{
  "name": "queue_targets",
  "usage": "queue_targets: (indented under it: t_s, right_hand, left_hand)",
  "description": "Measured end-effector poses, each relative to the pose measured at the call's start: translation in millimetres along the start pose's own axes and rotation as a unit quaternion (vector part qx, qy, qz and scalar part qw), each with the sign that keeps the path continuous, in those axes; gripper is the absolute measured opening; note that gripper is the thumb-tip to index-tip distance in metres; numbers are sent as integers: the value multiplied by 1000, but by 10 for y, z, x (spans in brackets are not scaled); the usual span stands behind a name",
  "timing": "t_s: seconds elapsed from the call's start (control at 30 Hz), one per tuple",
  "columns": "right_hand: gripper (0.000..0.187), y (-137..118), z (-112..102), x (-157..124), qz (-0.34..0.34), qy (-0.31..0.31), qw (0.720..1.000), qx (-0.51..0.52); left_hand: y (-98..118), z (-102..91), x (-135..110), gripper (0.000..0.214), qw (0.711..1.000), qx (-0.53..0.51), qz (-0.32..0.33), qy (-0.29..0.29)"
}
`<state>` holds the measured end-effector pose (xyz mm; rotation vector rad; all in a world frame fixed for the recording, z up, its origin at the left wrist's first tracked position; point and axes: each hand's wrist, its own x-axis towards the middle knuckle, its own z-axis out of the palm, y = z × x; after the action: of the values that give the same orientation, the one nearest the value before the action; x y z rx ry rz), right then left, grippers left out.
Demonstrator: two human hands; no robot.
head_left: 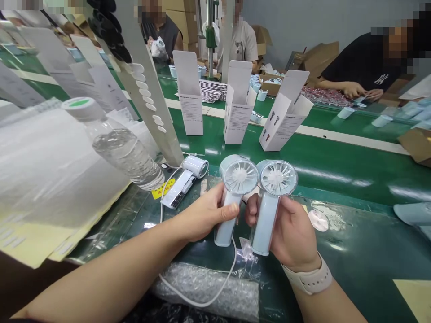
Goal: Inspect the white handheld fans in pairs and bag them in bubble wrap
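My left hand [210, 213] is closed round the handle of a light blue handheld fan [239, 176], its thumb lying across the front. Beside it, my right hand [292, 229] grips a second light blue handheld fan [266, 224] by the handle. Both fans stand nearly upright, with their round, clear-rimmed heads facing me and almost touching. Left of my hands, another handheld fan [195, 167], whitish with a dark panel on its handle, lies on the table with a white cable [215, 298] near it.
Open white boxes [237, 121] stand on the green conveyor [208, 146]. A water bottle [128, 152] sits at left by white sheets [50, 179] and a metal post [158, 121]. Bubble wrap [208, 287] lies in front of me. Across the belt, a person in black [363, 63] handles small parts.
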<state>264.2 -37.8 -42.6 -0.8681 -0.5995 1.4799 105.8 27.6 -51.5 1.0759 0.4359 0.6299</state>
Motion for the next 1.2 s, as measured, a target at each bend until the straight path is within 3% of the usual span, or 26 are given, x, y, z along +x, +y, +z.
queue_targets:
  t_s: [0.17, 0.33, 0.53, 0.8, 1.0, 1.2]
  right_hand:
    - [46, -28, 11, -1, -14, -29, 999, -1]
    - [34, -63, -59, 2, -56, -6, 998, 28]
    - [30, -54, -126, 14, -73, 50, 995, 37]
    - [25, -43, -19, 15, -78, 98, 991, 45]
    - [24, -49, 2, 37, -36, 134, 989, 59]
    - [21, -26, -37, 33, -19, 111, 992, 64]
  left_hand:
    - [-51, -34, 1, 52, 999, -10, -34, 23]
    - [40, -41, 7, 25, 997, -70, -4, 28]
    - [114, -24, -6, 40, 997, -61, 13, 36]
    - [72, -18, -17, 58, 999, -27, 34, 19]
    - [58, -13, 9, 52, 999, -5, 16, 38]
    - [74, 0, 21, 50, 999, -26, 15, 27]
